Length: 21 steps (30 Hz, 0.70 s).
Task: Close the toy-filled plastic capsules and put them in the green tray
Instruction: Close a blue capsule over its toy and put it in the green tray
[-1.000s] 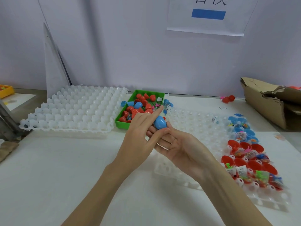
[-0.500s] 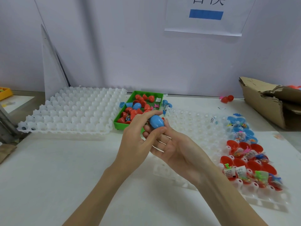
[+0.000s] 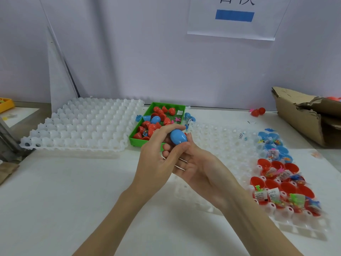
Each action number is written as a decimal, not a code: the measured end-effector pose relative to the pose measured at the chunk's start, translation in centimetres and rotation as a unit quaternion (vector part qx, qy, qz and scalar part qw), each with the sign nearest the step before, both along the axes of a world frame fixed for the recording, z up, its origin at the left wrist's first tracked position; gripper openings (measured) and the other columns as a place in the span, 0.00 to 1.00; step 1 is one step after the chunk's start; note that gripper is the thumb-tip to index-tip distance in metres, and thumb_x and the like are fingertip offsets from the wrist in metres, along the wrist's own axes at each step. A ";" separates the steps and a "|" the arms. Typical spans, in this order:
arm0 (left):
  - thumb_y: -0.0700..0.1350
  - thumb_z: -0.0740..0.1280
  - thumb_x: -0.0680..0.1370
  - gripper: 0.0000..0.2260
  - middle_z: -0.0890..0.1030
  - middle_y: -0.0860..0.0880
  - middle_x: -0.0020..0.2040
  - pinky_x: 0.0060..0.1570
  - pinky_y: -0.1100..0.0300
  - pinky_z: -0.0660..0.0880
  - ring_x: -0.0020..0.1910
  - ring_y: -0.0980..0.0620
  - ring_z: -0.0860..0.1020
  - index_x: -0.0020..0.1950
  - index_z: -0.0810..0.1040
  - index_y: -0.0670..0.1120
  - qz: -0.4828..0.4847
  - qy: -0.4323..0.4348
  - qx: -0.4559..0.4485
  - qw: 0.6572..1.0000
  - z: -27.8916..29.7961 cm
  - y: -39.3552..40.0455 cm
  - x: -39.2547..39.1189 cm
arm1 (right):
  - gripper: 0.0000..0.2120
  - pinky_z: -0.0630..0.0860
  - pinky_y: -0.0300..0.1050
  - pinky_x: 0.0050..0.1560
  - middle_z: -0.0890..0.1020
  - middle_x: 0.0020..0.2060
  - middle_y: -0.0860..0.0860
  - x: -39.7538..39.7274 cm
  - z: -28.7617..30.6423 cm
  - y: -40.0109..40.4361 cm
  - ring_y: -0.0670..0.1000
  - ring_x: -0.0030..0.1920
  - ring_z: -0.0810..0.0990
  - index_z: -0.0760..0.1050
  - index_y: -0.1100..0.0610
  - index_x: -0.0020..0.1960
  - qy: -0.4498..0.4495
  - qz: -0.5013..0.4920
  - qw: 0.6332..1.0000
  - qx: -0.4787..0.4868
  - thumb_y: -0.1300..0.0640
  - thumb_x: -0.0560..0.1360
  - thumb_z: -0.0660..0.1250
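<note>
Bare worktop lies open at near left; white cell trays flank the green tray, cardboard box blocks far right

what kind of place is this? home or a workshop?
Likely a small packing or assembly workstation, not a home: white cell trays across the bench, rows of open toy-filled capsule halves awaiting closing, a green tray of finished pieces, and a torn cardboard box.

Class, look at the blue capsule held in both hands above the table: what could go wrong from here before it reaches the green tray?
1. The smooth blue capsule is pinched between the left hand and the right hand; it might slip out and roll away.
2. The green tray is already crowded with capsule pieces, so a dropped capsule could bounce out.
3. Whether its halves are fully shut is unclear; it may reopen.
</note>
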<state>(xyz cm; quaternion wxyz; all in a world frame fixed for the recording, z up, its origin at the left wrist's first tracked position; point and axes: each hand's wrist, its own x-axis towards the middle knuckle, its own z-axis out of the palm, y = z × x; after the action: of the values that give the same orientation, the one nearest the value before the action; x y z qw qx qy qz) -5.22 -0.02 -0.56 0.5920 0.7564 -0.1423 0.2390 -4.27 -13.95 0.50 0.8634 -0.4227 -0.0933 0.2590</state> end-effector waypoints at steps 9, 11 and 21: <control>0.48 0.68 0.81 0.11 0.82 0.51 0.55 0.57 0.61 0.78 0.56 0.49 0.80 0.63 0.79 0.49 0.024 -0.042 0.065 0.997 -0.6 -0.3 0.3 | 0.18 0.82 0.46 0.54 0.86 0.53 0.58 0.2 -0.4 0.0 0.54 0.54 0.85 0.86 0.59 0.56 0.032 -0.013 0.999 0.021 0.50 0.83 0.62; 0.49 0.67 0.81 0.13 0.81 0.51 0.55 0.57 0.63 0.77 0.56 0.50 0.80 0.64 0.79 0.47 0.028 -0.050 0.076 0.995 -0.7 -0.3 0.4 | 0.17 0.81 0.46 0.55 0.85 0.55 0.59 0.2 -0.2 -0.1 0.55 0.55 0.85 0.85 0.60 0.58 0.028 -0.010 0.999 0.013 0.50 0.82 0.63; 0.45 0.58 0.88 0.19 0.72 0.57 0.76 0.74 0.62 0.67 0.77 0.55 0.68 0.79 0.67 0.50 -0.088 0.024 0.080 0.993 -1.1 0.1 0.7 | 0.17 0.79 0.46 0.63 0.85 0.58 0.58 0.4 0.0 -0.6 0.56 0.61 0.84 0.81 0.63 0.63 -0.110 -0.131 0.980 -0.104 0.54 0.79 0.70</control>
<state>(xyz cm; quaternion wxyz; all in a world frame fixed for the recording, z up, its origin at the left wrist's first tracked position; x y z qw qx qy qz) -4.52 0.05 -1.67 0.5519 0.7910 -0.2130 0.1560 -3.87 -14.57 0.49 0.8258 -0.5444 -0.1040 0.1041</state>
